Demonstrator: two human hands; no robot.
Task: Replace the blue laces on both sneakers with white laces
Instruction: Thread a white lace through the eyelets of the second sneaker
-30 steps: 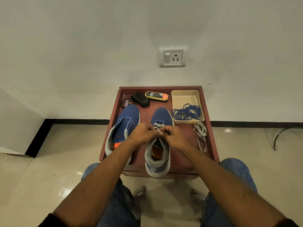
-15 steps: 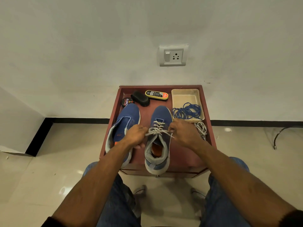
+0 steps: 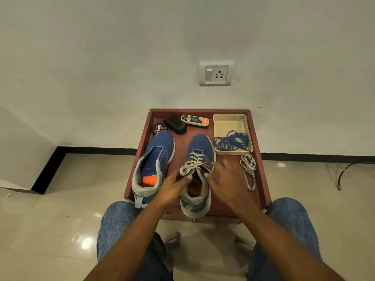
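Note:
Two blue sneakers stand on a small red table (image 3: 261, 191). The right sneaker (image 3: 199, 147) carries a white lace (image 3: 194, 164) tied in a bow. The left sneaker (image 3: 160, 148) has no lace. My left hand (image 3: 174, 186) and my right hand (image 3: 225, 179) lie with relaxed fingers on either side of the right sneaker's opening, fingertips touching its collar just below the bow. A second white lace (image 3: 248, 169) lies loose on the table to the right. Blue laces (image 3: 233, 140) are coiled in a beige tray (image 3: 229, 120).
At the table's back stand a round polish tin (image 3: 157, 128), a black brush (image 3: 175, 125) and a yellow polish applicator (image 3: 195, 120). A wall with a socket (image 3: 216, 73) is right behind. My knees in jeans (image 3: 115, 220) flank the table's front edge. A black cable (image 3: 349, 169) lies on the floor at right.
A second ago both hands pinched the lace at the tongue. They pulled the loops outward, then let go; now they rest with loose fingers beside the tied bow.

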